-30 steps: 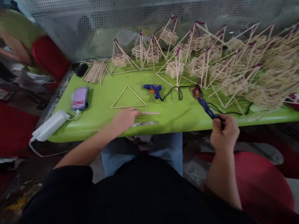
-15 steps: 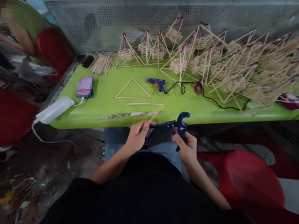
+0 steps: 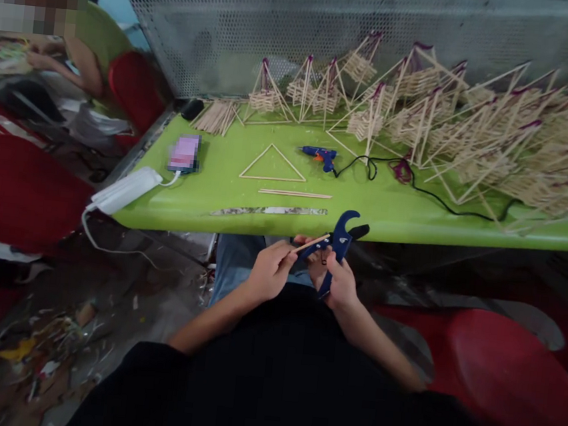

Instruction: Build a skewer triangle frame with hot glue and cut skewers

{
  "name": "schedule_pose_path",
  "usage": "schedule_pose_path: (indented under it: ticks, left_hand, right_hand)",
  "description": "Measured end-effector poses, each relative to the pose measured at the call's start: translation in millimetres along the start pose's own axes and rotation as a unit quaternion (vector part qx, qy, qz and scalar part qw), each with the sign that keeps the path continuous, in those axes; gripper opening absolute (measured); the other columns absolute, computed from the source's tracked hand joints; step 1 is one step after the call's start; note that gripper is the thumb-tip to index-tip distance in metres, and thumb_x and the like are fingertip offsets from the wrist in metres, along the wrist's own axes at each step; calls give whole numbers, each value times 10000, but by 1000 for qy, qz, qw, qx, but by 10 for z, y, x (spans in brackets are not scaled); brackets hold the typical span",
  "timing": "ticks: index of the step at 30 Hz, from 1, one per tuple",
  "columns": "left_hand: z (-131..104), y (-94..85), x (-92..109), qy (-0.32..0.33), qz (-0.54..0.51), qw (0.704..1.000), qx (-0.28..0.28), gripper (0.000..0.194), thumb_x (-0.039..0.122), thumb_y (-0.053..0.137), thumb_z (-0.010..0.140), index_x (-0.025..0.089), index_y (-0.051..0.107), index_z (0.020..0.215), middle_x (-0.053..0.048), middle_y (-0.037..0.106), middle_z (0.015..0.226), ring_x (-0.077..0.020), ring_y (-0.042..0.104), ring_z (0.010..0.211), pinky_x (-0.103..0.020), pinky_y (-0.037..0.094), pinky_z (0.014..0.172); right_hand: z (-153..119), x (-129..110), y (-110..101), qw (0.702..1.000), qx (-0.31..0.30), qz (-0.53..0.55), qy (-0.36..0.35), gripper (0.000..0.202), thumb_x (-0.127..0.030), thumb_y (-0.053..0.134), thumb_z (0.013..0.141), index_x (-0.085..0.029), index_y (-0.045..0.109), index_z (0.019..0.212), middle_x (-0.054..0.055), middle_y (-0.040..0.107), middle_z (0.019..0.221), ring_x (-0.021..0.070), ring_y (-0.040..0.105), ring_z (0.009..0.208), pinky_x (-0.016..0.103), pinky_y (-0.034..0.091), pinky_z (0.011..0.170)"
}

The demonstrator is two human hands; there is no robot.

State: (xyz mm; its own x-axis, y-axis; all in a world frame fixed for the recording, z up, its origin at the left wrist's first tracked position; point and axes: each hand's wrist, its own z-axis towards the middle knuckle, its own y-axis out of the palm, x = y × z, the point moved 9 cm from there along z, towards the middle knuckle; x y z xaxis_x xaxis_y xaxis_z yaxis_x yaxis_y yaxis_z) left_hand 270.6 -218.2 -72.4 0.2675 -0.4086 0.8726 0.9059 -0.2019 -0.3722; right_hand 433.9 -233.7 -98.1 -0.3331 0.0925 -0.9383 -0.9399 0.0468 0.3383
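My right hand [image 3: 342,280] is closed round a blue PVC pipe cutter [image 3: 342,240], its hooked jaw up and its dark blade swung apart from the hook. In my left hand [image 3: 272,271] a thin wooden stick [image 3: 312,244] is pinched, slanting up to the right across the cutter's handle. The left fingers also lie at that handle; their exact grip on it is hidden. On the green table ahead, two sticks [image 3: 294,193] lie side by side below a stick triangle [image 3: 272,178]. Behind them rests a blue glue gun [image 3: 320,155] with a black cord.
Stick frames with purple tips [image 3: 367,124] crowd the table's back and right. A stick bundle [image 3: 217,117], a blurred phone [image 3: 185,152] and a white power bank [image 3: 126,190] are at left. Red chairs [image 3: 505,368] flank me. Another person [image 3: 92,40] sits far left.
The stick in my left hand has dropped from pointing up to lying across the cutter. My hands have come closer together, and the cutter's blade has swung away from its hook. The view has shifted left.
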Motion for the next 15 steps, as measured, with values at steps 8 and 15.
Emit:
schedule_pose_path:
  ticks: [8,15]
  left_hand:
    - [178,-627,-190,-61,-292,950,90,370,368,841,1015,236,890,1356,-157,846,1313,-174,685,911,-270,520,689]
    - [-85,-567,-52,-56,-278,954,94,374,437,846,1071,207,857,1366,-74,837,905,-144,732,638,-270,612,601]
  right_hand:
    - [160,-202,-336,990,97,20,-105,663,-904,800,868,-309,523,781,-31,450,655,181,462,563,395,507,590]
    - [137,-106,-187,994,56,-17,-91,671,-895,829,851,-295,536,780,-43,458,609,160,435,524,362,403,522]
